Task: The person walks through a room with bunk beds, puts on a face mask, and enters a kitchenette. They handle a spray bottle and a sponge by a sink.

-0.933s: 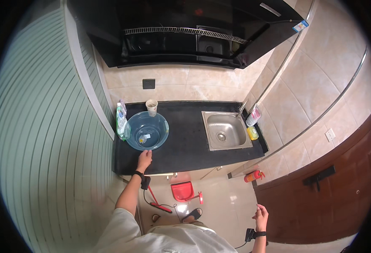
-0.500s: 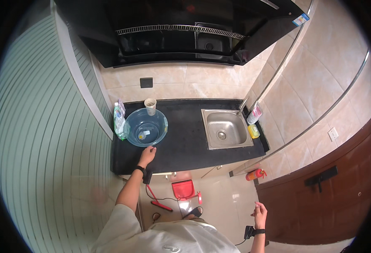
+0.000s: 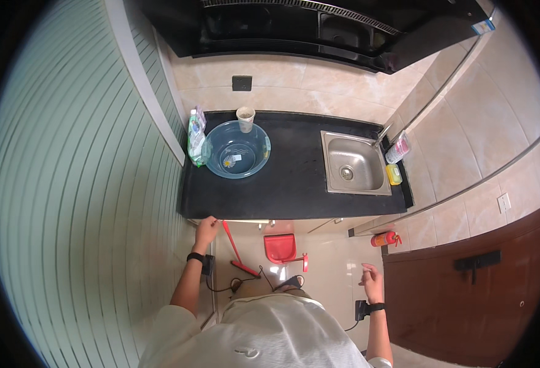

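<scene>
My left hand (image 3: pixel 207 231) is at the counter's front edge, its fingers curled together. Beside its fingertips is the top of the red handle of a broom (image 3: pixel 232 243), whose head lies on the floor; I cannot tell whether they touch or what the fingers hold. My right hand (image 3: pixel 372 279) hangs over the floor at the right, fingers apart and holding nothing. A red dustpan (image 3: pixel 280 248) lies on the floor between the hands. On the black counter (image 3: pixel 294 199) stands a blue plastic basin (image 3: pixel 251 165), with a pale cup (image 3: pixel 245 126) at its far rim.
Left of the basin stand plastic bottles or pouches (image 3: pixel 196 138) by the striped glass partition (image 3: pixel 92 214). A steel sink (image 3: pixel 362 156) is at right, with a yellow item (image 3: pixel 394 174) beside it. A red fire extinguisher (image 3: pixel 385 238) lies near the brown door (image 3: pixel 448 306). The range hood (image 3: pixel 294 37) overhangs.
My left hand has drawn back from near the basin to the counter's front edge, by the broom handle. My right hand's fingers have spread. The view has tilted down and left.
</scene>
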The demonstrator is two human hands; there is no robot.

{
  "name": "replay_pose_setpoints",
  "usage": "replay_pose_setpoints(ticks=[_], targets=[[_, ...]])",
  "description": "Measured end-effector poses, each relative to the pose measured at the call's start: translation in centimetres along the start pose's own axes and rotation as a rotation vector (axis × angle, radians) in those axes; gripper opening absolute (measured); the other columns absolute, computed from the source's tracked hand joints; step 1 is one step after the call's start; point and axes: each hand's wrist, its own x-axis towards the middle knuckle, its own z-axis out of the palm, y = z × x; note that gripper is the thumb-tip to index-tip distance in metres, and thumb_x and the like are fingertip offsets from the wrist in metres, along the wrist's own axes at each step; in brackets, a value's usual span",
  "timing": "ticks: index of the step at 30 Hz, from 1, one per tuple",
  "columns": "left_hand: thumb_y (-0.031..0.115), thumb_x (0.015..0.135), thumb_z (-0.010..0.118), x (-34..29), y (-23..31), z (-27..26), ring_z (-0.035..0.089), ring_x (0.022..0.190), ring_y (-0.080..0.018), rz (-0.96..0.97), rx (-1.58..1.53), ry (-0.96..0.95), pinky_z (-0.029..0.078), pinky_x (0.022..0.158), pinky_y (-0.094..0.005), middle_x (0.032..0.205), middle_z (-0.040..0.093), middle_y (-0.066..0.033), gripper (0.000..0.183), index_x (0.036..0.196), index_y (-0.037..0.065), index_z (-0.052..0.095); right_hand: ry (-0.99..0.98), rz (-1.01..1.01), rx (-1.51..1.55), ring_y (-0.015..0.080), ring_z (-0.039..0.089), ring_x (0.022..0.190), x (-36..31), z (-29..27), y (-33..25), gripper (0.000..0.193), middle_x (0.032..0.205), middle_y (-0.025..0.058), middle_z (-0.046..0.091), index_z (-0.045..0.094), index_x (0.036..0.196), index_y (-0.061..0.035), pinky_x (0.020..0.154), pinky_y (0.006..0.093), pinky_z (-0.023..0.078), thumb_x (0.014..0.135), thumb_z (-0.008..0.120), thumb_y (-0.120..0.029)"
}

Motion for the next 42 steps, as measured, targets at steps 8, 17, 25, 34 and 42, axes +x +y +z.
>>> replay_pose_setpoints(ticks=[8, 17, 25, 34, 42], targets=[[0.041, 0.084, 0.076, -2.5, -8.6, 9.0, 0.068, 0.105, -0.0414, -0.331, -0.026, 0.048, 0.054, 0.089, -0.0476, 0.111, 0.071, -0.0269, 0.066, 0.127, -0.006, 0.056, -0.264, -0.192, -0.484, 0.0319, 0.073, 0.093, 0.4, 12.0, 0.8, 0.049, 0.112, 0.0200, 0.072, 0.057, 0.133, -0.0011, 0.082, 0.0390, 0.058, 0.091, 0.072, -0.022], [0.035, 0.089, 0.070, 0.8, -7.1, 13.1, 0.069, 0.097, -0.0426, -0.419, -0.008, 0.160, 0.054, 0.084, -0.0529, 0.101, 0.074, -0.0187, 0.038, 0.115, 0.008, 0.063, -0.339, -0.194, -0.899, 0.0470, 0.065, 0.107, 3.7, 20.5, 5.9, 0.074, 0.125, 0.0286, 0.064, 0.045, 0.144, -0.0040, 0.091, 0.0517, 0.054, 0.088, 0.073, -0.043], [0.029, 0.093, 0.065, -0.9, -7.3, 10.0, 0.070, 0.093, -0.0413, -0.362, 0.078, 0.243, 0.055, 0.080, -0.0514, 0.098, 0.074, -0.0154, 0.020, 0.104, 0.013, 0.068, -0.393, -0.112, -0.953, 0.0465, 0.069, 0.093, 5.0, 22.1, 9.4, 0.059, 0.101, 0.0258, 0.072, 0.047, 0.138, -0.0060, 0.082, 0.0555, 0.055, 0.091, 0.067, -0.035], [0.027, 0.092, 0.067, -1.4, -9.2, 5.4, 0.069, 0.093, -0.0429, -0.357, 0.118, 0.274, 0.054, 0.080, -0.0523, 0.094, 0.073, -0.0203, 0.021, 0.099, 0.007, 0.069, -0.313, -0.076, -0.936, 0.0458, 0.070, 0.093, 7.0, 22.2, 9.5, 0.060, 0.097, 0.0264, 0.072, 0.049, 0.139, -0.0106, 0.081, 0.0552, 0.056, 0.089, 0.069, -0.038], [0.028, 0.090, 0.069, 3.9, -17.3, 4.5, 0.069, 0.095, -0.0450, -0.458, -0.046, 0.445, 0.054, 0.082, -0.0530, 0.097, 0.073, -0.0233, 0.027, 0.105, 0.006, 0.071, -0.334, -0.027, -0.840, 0.0398, 0.071, 0.101, 5.8, 21.5, 8.7, 0.059, 0.111, 0.0209, 0.074, 0.052, 0.139, -0.0073, 0.089, 0.0487, 0.056, 0.091, 0.068, -0.038]])
